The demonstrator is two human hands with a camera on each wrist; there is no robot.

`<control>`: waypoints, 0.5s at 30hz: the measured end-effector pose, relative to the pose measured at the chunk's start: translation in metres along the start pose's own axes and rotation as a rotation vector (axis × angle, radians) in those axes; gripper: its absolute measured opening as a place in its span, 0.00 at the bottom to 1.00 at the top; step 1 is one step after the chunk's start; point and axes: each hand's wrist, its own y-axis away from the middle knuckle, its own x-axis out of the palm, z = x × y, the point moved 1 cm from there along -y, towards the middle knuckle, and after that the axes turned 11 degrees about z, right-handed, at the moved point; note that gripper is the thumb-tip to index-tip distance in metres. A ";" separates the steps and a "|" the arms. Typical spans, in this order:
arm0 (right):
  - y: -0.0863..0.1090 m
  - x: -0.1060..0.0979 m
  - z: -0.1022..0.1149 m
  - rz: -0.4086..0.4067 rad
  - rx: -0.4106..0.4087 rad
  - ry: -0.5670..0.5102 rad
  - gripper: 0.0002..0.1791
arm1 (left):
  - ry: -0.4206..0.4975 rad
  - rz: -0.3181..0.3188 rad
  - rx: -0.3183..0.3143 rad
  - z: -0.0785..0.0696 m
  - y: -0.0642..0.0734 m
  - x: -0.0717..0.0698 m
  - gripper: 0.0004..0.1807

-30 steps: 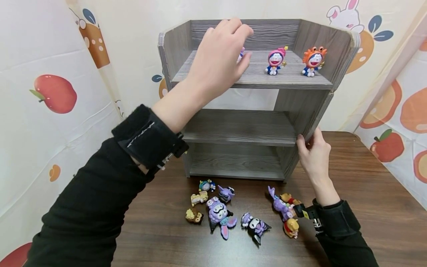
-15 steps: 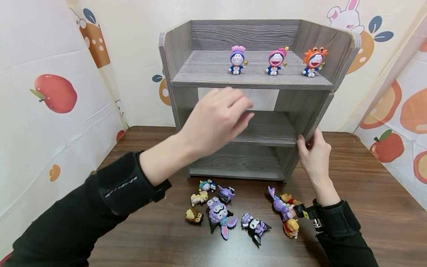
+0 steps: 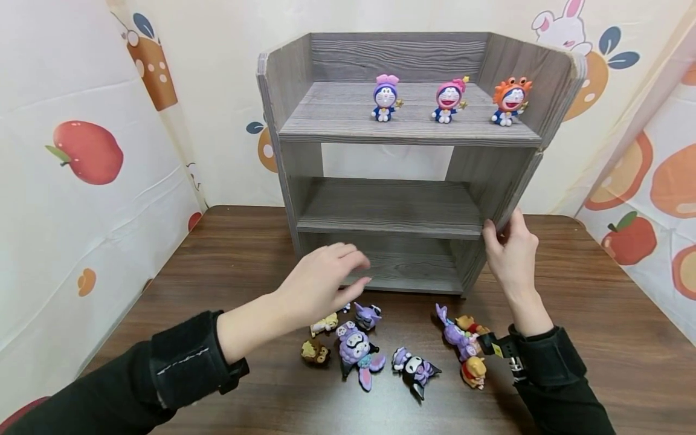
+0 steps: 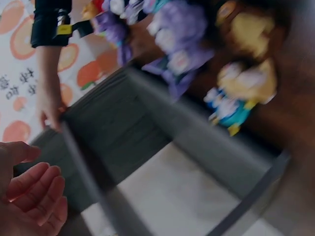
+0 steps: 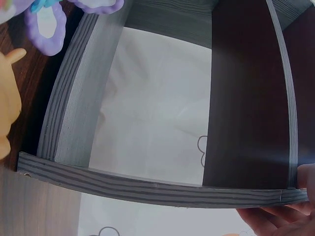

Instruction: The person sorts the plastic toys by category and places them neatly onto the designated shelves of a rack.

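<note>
My left hand (image 3: 325, 279) hovers before the shelf's bottom level, fingers loosely bent and holding nothing. In the head view it partly covers a small blue figurine. Close below it lie a cream dog-like figurine (image 3: 324, 324), a purple figurine (image 3: 368, 315), a brown-and-yellow figurine (image 3: 315, 352) and a purple long-eared figurine (image 3: 359, 350). My right hand (image 3: 512, 260) grips the right side panel of the grey wooden shelf (image 3: 391, 208), thumb in front and fingers behind. Three hooded blue-and-white cat figurines stand on the top level: lilac (image 3: 385, 98), pink (image 3: 449, 101), orange crab (image 3: 511, 101).
A black-and-purple figurine (image 3: 415, 370) lies at the table's front middle. By my right wrist are another purple figurine (image 3: 458, 334) and two yellow-and-red bear figurines, one in front (image 3: 474, 371). The brown table (image 3: 239, 260) meets fruit-printed cloth (image 3: 89, 241) at the sides and back.
My left hand has come down from the top level, past the middle one, to just above the figurines on the table, uncovering the lilac-hooded figurine. My right hand keeps its grip on the shelf.
</note>
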 end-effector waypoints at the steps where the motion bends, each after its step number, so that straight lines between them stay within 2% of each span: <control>1: 0.000 0.000 0.000 0.000 0.000 0.001 0.16 | 0.046 0.032 -0.046 0.002 0.004 0.004 0.05; 5: 0.000 0.000 0.000 0.001 -0.002 0.002 0.16 | 0.233 0.117 -0.192 0.013 0.016 0.020 0.05; 8: -0.001 0.000 0.000 0.000 0.000 0.005 0.16 | 0.343 0.127 -0.246 0.022 0.024 0.032 0.06; 11: -0.001 0.000 0.000 0.000 0.004 0.009 0.15 | 0.419 0.131 -0.299 0.030 0.030 0.043 0.07; 15: 0.000 0.000 -0.001 0.000 0.007 0.013 0.15 | 0.489 0.164 -0.416 0.040 0.037 0.057 0.11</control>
